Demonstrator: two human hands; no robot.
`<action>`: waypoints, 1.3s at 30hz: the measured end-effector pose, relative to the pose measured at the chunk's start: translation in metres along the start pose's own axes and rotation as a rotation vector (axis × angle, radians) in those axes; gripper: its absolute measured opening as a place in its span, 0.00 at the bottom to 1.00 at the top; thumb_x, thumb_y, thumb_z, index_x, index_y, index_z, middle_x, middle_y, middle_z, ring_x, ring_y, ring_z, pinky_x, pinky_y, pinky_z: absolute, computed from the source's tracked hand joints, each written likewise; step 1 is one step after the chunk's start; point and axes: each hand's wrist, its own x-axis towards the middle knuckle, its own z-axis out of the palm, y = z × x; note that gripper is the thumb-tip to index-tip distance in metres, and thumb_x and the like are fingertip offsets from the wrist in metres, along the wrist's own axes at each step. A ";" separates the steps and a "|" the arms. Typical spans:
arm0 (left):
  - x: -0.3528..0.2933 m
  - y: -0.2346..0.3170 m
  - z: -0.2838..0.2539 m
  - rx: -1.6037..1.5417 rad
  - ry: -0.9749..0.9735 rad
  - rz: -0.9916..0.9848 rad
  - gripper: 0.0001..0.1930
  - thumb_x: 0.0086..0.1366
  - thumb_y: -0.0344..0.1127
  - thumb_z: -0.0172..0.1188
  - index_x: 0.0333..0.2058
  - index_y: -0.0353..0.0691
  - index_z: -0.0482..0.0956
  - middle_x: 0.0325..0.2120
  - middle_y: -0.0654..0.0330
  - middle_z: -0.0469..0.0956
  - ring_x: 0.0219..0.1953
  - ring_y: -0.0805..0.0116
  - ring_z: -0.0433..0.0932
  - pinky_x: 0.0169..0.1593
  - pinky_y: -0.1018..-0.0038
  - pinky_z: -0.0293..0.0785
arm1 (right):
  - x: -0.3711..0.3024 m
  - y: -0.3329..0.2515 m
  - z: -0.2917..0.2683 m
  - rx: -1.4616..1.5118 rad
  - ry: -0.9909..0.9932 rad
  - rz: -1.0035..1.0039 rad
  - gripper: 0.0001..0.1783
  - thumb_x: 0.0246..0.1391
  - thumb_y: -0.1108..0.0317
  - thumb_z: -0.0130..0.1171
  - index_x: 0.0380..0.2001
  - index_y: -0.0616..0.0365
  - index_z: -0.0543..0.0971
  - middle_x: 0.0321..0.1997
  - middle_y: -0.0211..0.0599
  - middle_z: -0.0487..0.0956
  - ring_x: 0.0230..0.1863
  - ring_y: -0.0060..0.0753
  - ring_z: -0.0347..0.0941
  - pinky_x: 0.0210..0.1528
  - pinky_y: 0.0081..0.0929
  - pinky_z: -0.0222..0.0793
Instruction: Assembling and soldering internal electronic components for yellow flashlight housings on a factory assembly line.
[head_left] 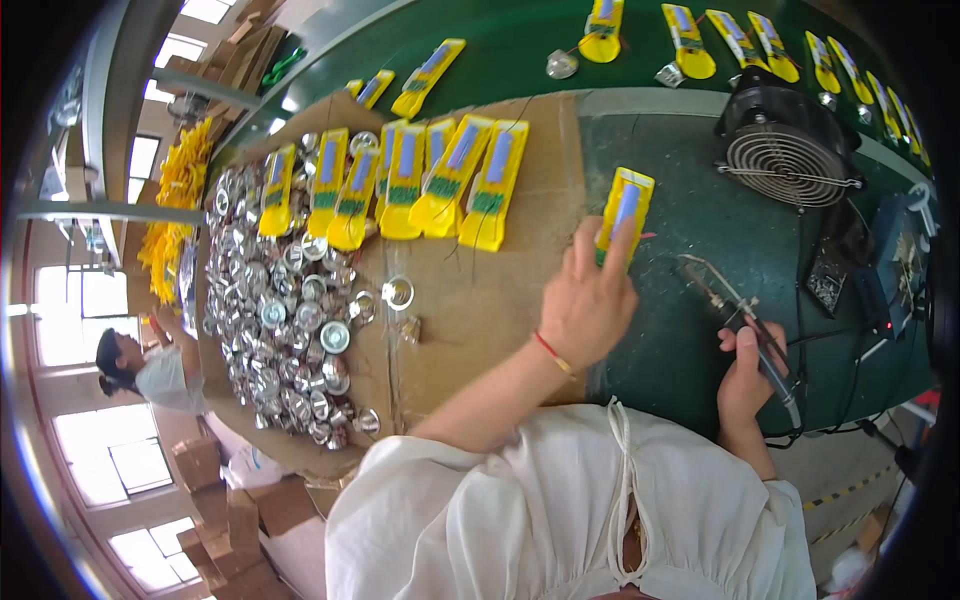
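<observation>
On the dark green bench mat, my left hand (590, 298) has its fingers closed over the lower end of a yellow plastic casing (626, 208) with a purple block on it. The fingers hide part of the casing, and a bit of red wire sticks out beside it. My right hand (745, 378) is wrapped round a soldering iron (783, 385), its tip pointing up and to the left. A thin metal arm attached to the iron runs up toward its tip. The tip is apart from the casing.
Several similar yellow casings (489, 190) lie on cardboard (480, 330), beside a heap of shiny metal cups (290, 310). A black fan (790, 165) stands at the far right, near a blue box (895, 245) and cables. More casings line the green conveyor (510, 50). Another person (160, 370) sits far left.
</observation>
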 end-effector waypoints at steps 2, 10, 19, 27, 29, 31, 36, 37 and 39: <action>-0.017 0.000 0.002 -0.039 0.098 0.000 0.32 0.50 0.33 0.57 0.56 0.44 0.58 0.49 0.46 0.59 0.46 0.49 0.68 0.40 0.64 0.73 | 0.000 0.002 0.000 -0.022 -0.021 -0.031 0.11 0.51 0.68 0.54 0.33 0.67 0.70 0.22 0.37 0.72 0.24 0.25 0.70 0.33 0.21 0.69; -0.085 -0.085 -0.098 0.450 0.069 0.048 0.15 0.45 0.32 0.56 0.36 0.46 0.73 0.40 0.60 0.71 0.44 0.61 0.69 0.50 0.63 0.62 | -0.008 -0.001 -0.003 -0.011 -0.027 -0.063 0.10 0.50 0.72 0.54 0.33 0.68 0.70 0.22 0.38 0.72 0.24 0.25 0.70 0.34 0.23 0.70; -0.099 -0.108 -0.083 0.406 0.208 0.051 0.04 0.50 0.32 0.61 0.27 0.43 0.78 0.24 0.63 0.78 0.36 0.65 0.75 0.50 0.65 0.62 | -0.023 -0.015 0.001 -0.071 -0.106 -0.053 0.10 0.50 0.72 0.54 0.33 0.69 0.70 0.26 0.39 0.72 0.24 0.25 0.69 0.33 0.25 0.71; -0.059 -0.054 -0.043 -0.249 0.221 -0.092 0.06 0.48 0.28 0.66 0.24 0.36 0.78 0.21 0.58 0.78 0.23 0.72 0.78 0.27 0.80 0.70 | -0.039 -0.024 0.008 -0.110 -0.241 -0.010 0.11 0.48 0.72 0.58 0.32 0.66 0.70 0.27 0.39 0.75 0.25 0.23 0.72 0.27 0.18 0.68; -0.050 -0.045 -0.031 -0.247 0.222 -0.034 0.06 0.47 0.28 0.66 0.24 0.36 0.78 0.21 0.57 0.78 0.22 0.71 0.77 0.27 0.80 0.70 | -0.033 -0.020 0.008 -0.114 -0.371 -0.169 0.11 0.47 0.72 0.59 0.33 0.65 0.71 0.27 0.36 0.74 0.24 0.21 0.70 0.27 0.18 0.66; -0.039 -0.038 -0.021 -0.343 0.205 -0.015 0.07 0.45 0.32 0.66 0.19 0.38 0.76 0.16 0.59 0.75 0.21 0.64 0.74 0.27 0.73 0.69 | -0.031 -0.023 0.012 -0.170 -0.350 -0.152 0.11 0.46 0.72 0.59 0.33 0.64 0.71 0.26 0.35 0.74 0.24 0.19 0.68 0.27 0.17 0.64; -0.026 -0.034 -0.009 -0.442 0.170 -0.052 0.06 0.46 0.29 0.64 0.18 0.37 0.75 0.19 0.59 0.73 0.23 0.63 0.73 0.27 0.71 0.68 | -0.027 -0.023 0.020 -0.241 -0.371 -0.079 0.09 0.48 0.74 0.56 0.31 0.67 0.69 0.26 0.42 0.75 0.26 0.24 0.71 0.30 0.19 0.68; -0.024 -0.034 -0.008 -0.393 0.137 -0.028 0.05 0.47 0.28 0.64 0.20 0.36 0.76 0.20 0.59 0.74 0.23 0.67 0.74 0.27 0.75 0.69 | -0.027 -0.024 0.021 -0.229 -0.345 -0.057 0.09 0.48 0.74 0.56 0.31 0.67 0.70 0.26 0.42 0.75 0.26 0.24 0.72 0.30 0.19 0.68; -0.023 -0.034 -0.009 -0.340 0.102 -0.006 0.04 0.49 0.27 0.63 0.21 0.34 0.77 0.22 0.59 0.74 0.22 0.72 0.75 0.27 0.79 0.69 | -0.025 -0.021 0.025 -0.216 -0.328 -0.040 0.09 0.48 0.73 0.57 0.31 0.67 0.70 0.26 0.42 0.75 0.26 0.24 0.72 0.29 0.19 0.69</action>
